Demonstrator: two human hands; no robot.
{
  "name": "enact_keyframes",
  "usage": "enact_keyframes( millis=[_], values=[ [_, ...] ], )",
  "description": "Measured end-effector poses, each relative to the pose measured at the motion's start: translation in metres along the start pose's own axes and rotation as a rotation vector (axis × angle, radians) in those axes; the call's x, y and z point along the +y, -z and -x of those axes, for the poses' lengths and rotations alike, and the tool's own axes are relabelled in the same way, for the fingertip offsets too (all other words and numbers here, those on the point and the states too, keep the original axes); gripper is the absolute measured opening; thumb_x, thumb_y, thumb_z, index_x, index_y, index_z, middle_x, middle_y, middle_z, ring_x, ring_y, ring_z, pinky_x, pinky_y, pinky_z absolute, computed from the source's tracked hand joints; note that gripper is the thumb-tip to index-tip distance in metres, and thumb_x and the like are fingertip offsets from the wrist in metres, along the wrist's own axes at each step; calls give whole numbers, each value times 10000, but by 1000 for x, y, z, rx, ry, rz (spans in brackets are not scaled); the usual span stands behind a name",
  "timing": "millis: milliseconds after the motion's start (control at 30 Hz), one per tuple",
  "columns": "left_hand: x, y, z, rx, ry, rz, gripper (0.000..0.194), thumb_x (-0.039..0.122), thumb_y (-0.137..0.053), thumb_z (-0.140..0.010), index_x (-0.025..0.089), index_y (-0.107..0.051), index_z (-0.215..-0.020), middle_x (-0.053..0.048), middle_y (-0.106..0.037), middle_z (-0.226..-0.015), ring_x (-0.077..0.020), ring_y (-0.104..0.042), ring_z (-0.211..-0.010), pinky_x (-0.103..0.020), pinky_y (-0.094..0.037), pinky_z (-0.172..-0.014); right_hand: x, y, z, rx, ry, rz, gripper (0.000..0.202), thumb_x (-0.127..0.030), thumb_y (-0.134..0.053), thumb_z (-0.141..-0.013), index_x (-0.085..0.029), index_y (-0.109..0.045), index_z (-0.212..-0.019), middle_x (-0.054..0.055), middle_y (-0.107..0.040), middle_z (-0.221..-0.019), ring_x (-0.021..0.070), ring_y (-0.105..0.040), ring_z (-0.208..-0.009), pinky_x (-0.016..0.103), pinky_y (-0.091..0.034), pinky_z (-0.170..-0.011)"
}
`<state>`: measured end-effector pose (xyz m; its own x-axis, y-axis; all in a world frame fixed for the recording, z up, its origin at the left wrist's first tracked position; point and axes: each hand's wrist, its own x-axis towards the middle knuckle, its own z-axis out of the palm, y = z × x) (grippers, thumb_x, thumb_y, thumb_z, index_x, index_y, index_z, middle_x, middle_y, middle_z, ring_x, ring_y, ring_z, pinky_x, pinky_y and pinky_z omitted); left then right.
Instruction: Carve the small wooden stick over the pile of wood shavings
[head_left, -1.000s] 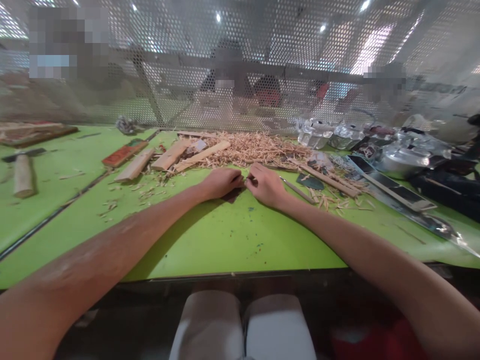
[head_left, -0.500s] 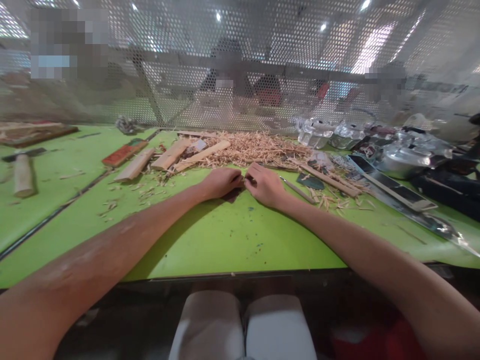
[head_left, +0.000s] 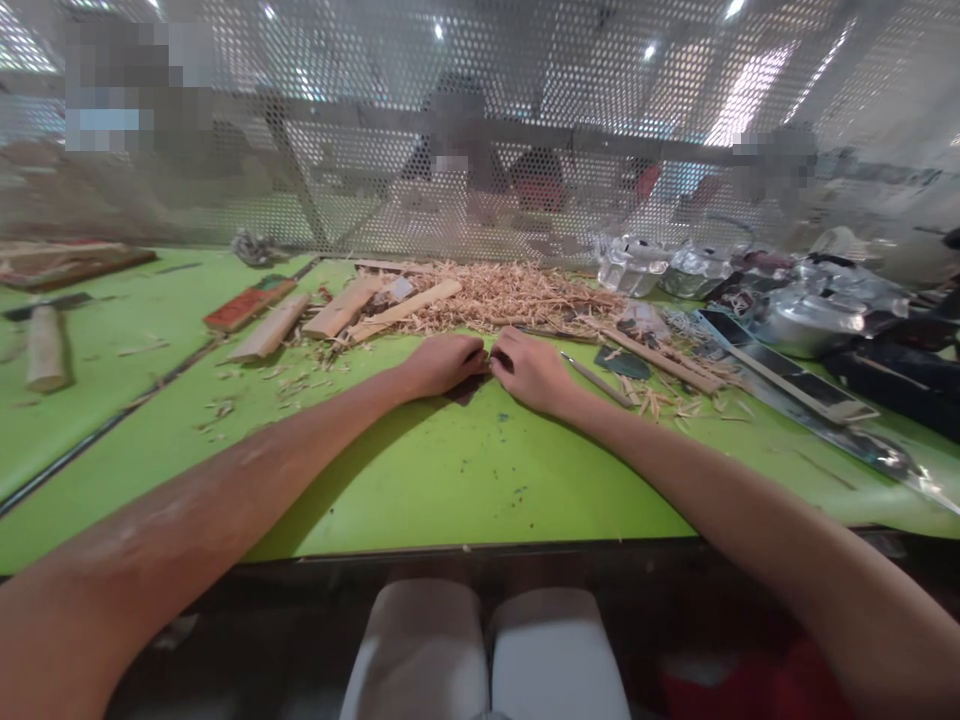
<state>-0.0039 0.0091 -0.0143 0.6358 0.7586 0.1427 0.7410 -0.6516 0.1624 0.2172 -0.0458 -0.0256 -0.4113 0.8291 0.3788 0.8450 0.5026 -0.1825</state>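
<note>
My left hand [head_left: 444,366] rests on the green table [head_left: 450,490], its fingers curled together. Close against it on the right, my right hand [head_left: 529,370] has its fingers bent inward too. The fingertips meet around something small that I cannot make out, mostly hidden by the hands. Behind them lies a heap of wood shavings [head_left: 517,295]. A thin metal tool [head_left: 598,380] is just right of my right hand, beside a dark green flat piece [head_left: 622,362]. Pale wood pieces [head_left: 343,308] lie beyond my left hand.
An orange and green block [head_left: 249,305] and a wooden-handled tool [head_left: 46,348] are at the left. On the right are a wooden stick [head_left: 660,357], a phone-like flat object [head_left: 780,362] and foil-wrapped items [head_left: 814,312]. A perforated screen [head_left: 480,130] stands behind, with people beyond.
</note>
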Motion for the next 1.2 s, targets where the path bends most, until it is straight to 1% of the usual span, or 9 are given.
enact_keyframes(
  millis=[167, 367, 433, 567, 667, 867, 967, 1100, 1200],
  values=[
    [0, 1, 0, -8, 3, -14, 318, 302, -613, -1227, 233, -704, -931, -115, -822, -990, -242, -662, -848, -357, -360, -770, -2, 2, 0, -19, -9, 27, 139, -174, -704, -1259, -193, -822, -1188, 148, -836, -1290, 266, -762, -1088, 379, -540, -920],
    [0, 2, 1, -11, -3, -17, 334, 290, -594, -1238, 235, -687, -922, -118, -837, -1009, -239, -671, -855, -348, -366, -760, 1, 0, 1, 35, -8, -14, 158, -160, -687, -1245, -187, -824, -1172, 148, -843, -1258, 269, -751, -1043, 385, -525, -889],
    [0, 2, 1, -10, -6, -15, 327, 296, -602, -1237, 235, -687, -927, -121, -839, -1018, -243, -671, -869, -349, -362, -764, 1, 0, 0, 21, -11, -11, 142, -162, -690, -1236, -185, -818, -1180, 151, -841, -1254, 272, -744, -1039, 388, -520, -889],
    [1, 3, 1, -12, -8, -8, 306, 288, -619, -1228, 234, -692, -936, -116, -831, -1015, -241, -668, -870, -347, -365, -765, -3, 3, -1, -52, -4, 34, 130, -169, -682, -1227, -187, -811, -1226, 164, -835, -1308, 284, -734, -1068, 387, -490, -866],
    [3, 4, 1, -19, -5, -6, 314, 268, -623, -1223, 235, -672, -914, -112, -825, -992, -232, -657, -840, -348, -359, -749, -4, 4, 0, -61, -4, 39, 148, -164, -669, -1228, -181, -816, -1241, 166, -830, -1314, 279, -722, -1048, 386, -479, -851],
    [3, 4, 2, -15, -5, -6, 323, 267, -609, -1223, 231, -684, -910, -115, -830, -995, -233, -666, -849, -348, -370, -763, -1, 3, 0, 6, -6, -38, 105, -116, -747, -1189, -183, -807, -1135, 134, -824, -1226, 256, -721, -1018, 372, -512, -894],
    [2, 3, 1, -14, -8, -4, 308, 267, -607, -1216, 227, -709, -928, -116, -832, -1000, -236, -676, -856, -349, -384, -775, -1, 3, 0, -15, -7, -33, 90, -143, -759, -1204, -195, -818, -1159, 126, -828, -1233, 256, -725, -1028, 369, -517, -898],
    [0, 1, 0, -7, -10, -5, 302, 286, -613, -1214, 230, -728, -941, -113, -827, -986, -241, -675, -846, -356, -390, -774, -1, 4, 1, -43, -10, -1, 108, -199, -728, -1240, -210, -832, -1215, 130, -833, -1277, 269, -725, -1065, 375, -521, -905],
    [-2, 1, 0, 0, -15, -6, 322, 315, -613, -1225, 238, -719, -931, -109, -826, -979, -244, -679, -853, -355, -391, -774, 1, 3, 1, -27, 2, -28, 112, -193, -718, -1231, -209, -821, -1190, 132, -828, -1267, 271, -718, -1062, 381, -526, -923]
  ],
)
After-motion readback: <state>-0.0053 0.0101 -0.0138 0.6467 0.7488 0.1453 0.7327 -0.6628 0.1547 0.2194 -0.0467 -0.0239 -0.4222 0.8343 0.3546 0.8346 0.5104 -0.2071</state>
